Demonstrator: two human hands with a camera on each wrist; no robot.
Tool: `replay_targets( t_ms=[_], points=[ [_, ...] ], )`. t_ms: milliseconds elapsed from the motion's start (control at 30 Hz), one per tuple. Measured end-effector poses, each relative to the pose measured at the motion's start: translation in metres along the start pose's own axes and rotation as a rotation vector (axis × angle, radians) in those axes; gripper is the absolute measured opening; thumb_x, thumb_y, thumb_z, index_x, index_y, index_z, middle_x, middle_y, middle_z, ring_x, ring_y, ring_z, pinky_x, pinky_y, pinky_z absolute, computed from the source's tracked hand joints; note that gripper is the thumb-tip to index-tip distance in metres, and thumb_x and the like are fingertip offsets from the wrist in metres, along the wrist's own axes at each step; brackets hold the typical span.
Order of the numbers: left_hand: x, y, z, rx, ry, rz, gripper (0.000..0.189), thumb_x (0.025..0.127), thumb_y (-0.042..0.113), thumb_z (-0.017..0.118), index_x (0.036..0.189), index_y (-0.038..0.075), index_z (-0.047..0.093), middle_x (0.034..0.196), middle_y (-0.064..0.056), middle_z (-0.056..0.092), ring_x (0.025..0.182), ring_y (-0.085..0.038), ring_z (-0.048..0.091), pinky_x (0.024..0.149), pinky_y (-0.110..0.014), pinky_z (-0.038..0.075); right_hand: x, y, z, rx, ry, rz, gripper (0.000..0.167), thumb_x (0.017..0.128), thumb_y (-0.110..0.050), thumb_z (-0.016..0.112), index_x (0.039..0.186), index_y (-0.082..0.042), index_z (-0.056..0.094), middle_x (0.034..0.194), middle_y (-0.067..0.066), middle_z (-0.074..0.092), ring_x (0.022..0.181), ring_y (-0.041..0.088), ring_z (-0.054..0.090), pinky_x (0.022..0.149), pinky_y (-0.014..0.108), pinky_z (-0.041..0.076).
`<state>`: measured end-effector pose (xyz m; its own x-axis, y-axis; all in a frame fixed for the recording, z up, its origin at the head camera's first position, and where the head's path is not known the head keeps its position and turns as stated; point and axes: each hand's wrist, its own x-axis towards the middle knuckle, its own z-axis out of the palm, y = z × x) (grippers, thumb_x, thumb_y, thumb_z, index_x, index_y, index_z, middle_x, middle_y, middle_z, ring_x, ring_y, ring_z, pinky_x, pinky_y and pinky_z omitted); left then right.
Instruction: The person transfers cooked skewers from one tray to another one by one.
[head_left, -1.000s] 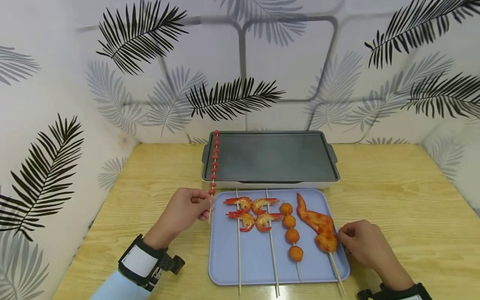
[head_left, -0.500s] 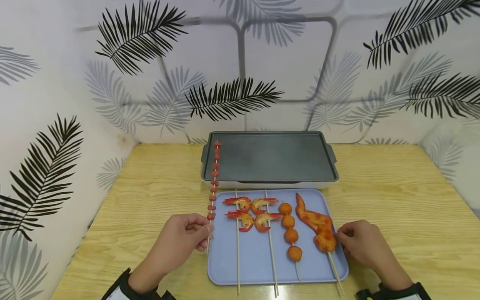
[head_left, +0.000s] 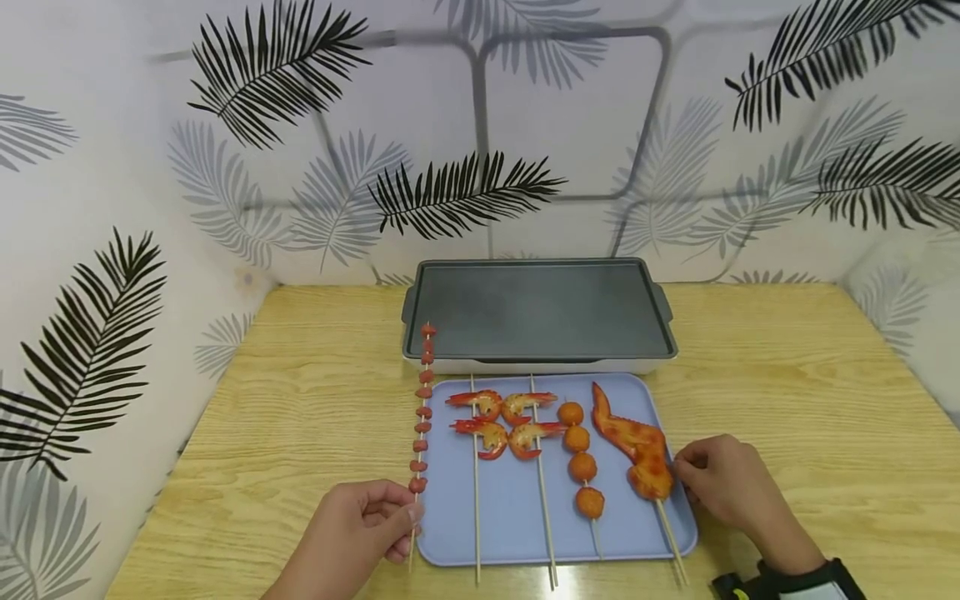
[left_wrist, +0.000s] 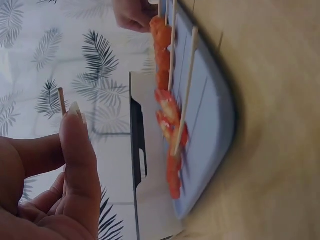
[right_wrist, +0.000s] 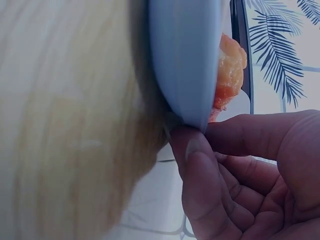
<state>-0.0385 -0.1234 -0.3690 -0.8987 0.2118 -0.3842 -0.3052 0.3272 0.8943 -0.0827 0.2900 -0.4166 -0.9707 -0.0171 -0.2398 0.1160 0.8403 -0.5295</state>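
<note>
My left hand (head_left: 363, 525) pinches the bare lower end of a long skewer strung with several small red pieces (head_left: 422, 427) between thumb and fingers. The skewer runs upright along the left edge of the light-blue tray (head_left: 450, 521), its tip overlapping the griddle's front left corner in the head view. In the left wrist view only the skewer's stick end (left_wrist: 62, 100) shows past the thumb. At the tray's right side my right hand (head_left: 723, 483) grips the rim; the right wrist view shows thumb and fingers at the tray edge (right_wrist: 185, 65).
On the tray lie two shrimp skewers (head_left: 480, 408), a skewer of orange balls (head_left: 583, 467) and a skewered chicken wing (head_left: 637, 446), with sticks poking past the front rim. Behind stands a dark rectangular griddle (head_left: 540, 308) on the wooden table (head_left: 322, 358), against a leaf-patterned wall.
My left hand has drawn the red skewer toward me and slightly left, so its tip has come down from the griddle's back edge to its front part. The right hand stays at the tray.
</note>
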Motion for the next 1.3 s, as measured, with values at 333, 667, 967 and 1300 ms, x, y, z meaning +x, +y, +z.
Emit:
replay_targets(
  t_ms=[333, 667, 967, 1300],
  points=[
    [-0.008, -0.025, 0.014, -0.033, -0.070, 0.013, 0.020, 0.093, 0.013, 0.068, 0.094, -0.007, 0.069, 0.070, -0.004, 0.065, 0.059, -0.014, 0.061, 0.057, -0.026, 0.053, 0.000, 0.000, 0.001, -0.032, 0.013, -0.017, 0.014, 0.089, -0.012, 0.064, 0.083, -0.004, 0.075, 0.068, -0.002, 0.063, 0.057, 0.012, 0.055, 0.053, 0.028, 0.044],
    [-0.002, -0.043, 0.016, 0.011, -0.053, 0.056, 0.016, 0.091, 0.011, 0.069, 0.085, -0.004, 0.068, 0.064, -0.005, 0.065, 0.054, -0.014, 0.062, 0.053, -0.027, 0.053, 0.001, 0.000, 0.001, -0.045, 0.017, -0.022, 0.015, 0.089, -0.012, 0.064, 0.082, -0.004, 0.075, 0.067, -0.002, 0.063, 0.057, 0.012, 0.055, 0.052, 0.028, 0.044],
    [0.007, -0.054, 0.020, 0.062, -0.043, -0.001, 0.014, 0.090, 0.010, 0.068, 0.083, -0.002, 0.068, 0.063, -0.003, 0.066, 0.054, -0.014, 0.064, 0.053, -0.029, 0.054, 0.002, 0.001, 0.001, -0.032, 0.010, -0.008, 0.014, 0.089, -0.012, 0.065, 0.083, -0.004, 0.075, 0.068, -0.001, 0.064, 0.057, 0.012, 0.055, 0.052, 0.028, 0.044],
    [0.013, -0.057, 0.021, 0.089, -0.001, -0.041, 0.012, 0.090, 0.009, 0.070, 0.083, -0.001, 0.068, 0.062, -0.002, 0.064, 0.052, -0.012, 0.063, 0.052, -0.030, 0.054, 0.002, -0.001, 0.000, -0.029, 0.012, -0.001, 0.014, 0.089, -0.011, 0.065, 0.082, -0.003, 0.074, 0.066, -0.002, 0.062, 0.056, 0.012, 0.055, 0.051, 0.028, 0.043]
  ],
)
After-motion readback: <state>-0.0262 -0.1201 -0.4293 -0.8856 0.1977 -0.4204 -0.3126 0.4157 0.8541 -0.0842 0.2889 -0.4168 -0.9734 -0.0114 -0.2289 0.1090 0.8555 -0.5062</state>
